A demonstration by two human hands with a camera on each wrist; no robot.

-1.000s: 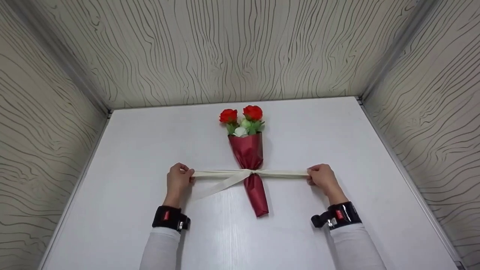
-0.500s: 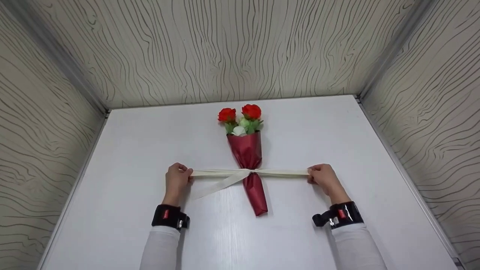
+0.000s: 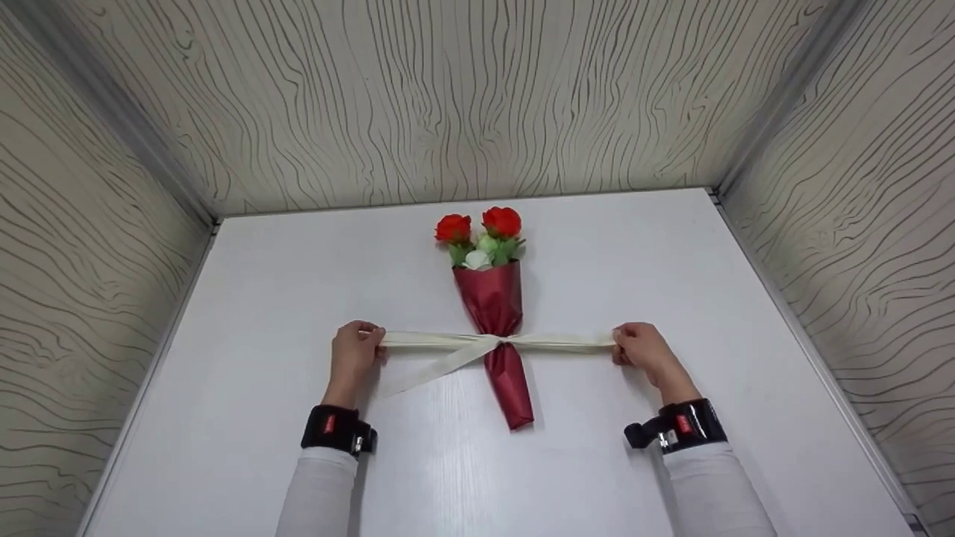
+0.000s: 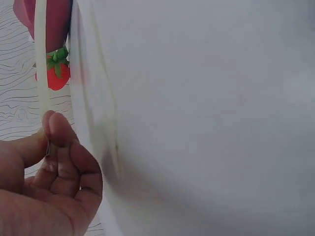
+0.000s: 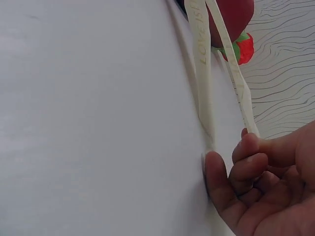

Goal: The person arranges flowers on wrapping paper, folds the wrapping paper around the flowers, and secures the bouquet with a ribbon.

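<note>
A bouquet of red and white flowers [image 3: 501, 221] lies on the table, wrapped in dark red paper [image 3: 494, 298] that is drawn in at the waist. A cream ribbon [image 3: 436, 340] is knotted around that waist and stretches out to both sides. My left hand [image 3: 354, 354] pinches the ribbon on the left between thumb and fingers. On the right, my right hand [image 3: 643, 350] pinches the other side; the right wrist view shows two strands there, one with printed letters. A loose ribbon tail [image 3: 440, 369] slants down to the left from the knot.
The white table [image 3: 246, 298] has wood-grain patterned panels [image 3: 477, 97] at its back and both sides, with grey metal corner posts [image 3: 776, 112]. Black straps with small cameras [image 3: 339, 430] sit on both wrists.
Both hands stay in nearly the same places, still pinching the ribbon. The ribbon's two sides look slightly wider and higher near the hands. The bouquet has hardly moved.
</note>
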